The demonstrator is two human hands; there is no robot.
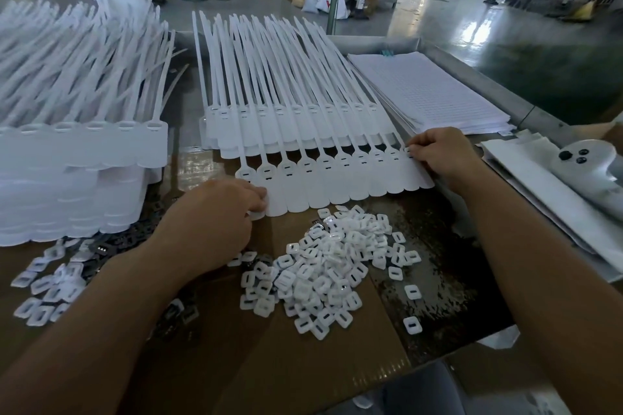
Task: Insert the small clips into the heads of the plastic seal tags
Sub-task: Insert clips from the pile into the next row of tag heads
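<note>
A joined strip of white plastic seal tags (337, 185) lies across the table in front of me, heads in a row, tails pointing away. My left hand (219, 212) grips the strip's left end at the leftmost tag's flag. My right hand (441, 152) pinches the strip's right end at the rightmost head. Below the strip sits a loose heap of small white square clips (330, 263) with slots. Whether the heads hold clips is too small to tell.
More tag strips (290, 118) lie stacked behind the held one. A tall stack of tags (81, 152) fills the left. Scattered clips (43, 293) lie at lower left. Lined paper sheets (431, 91) and a white device (586, 165) sit right. Cardboard (269, 364) covers the table.
</note>
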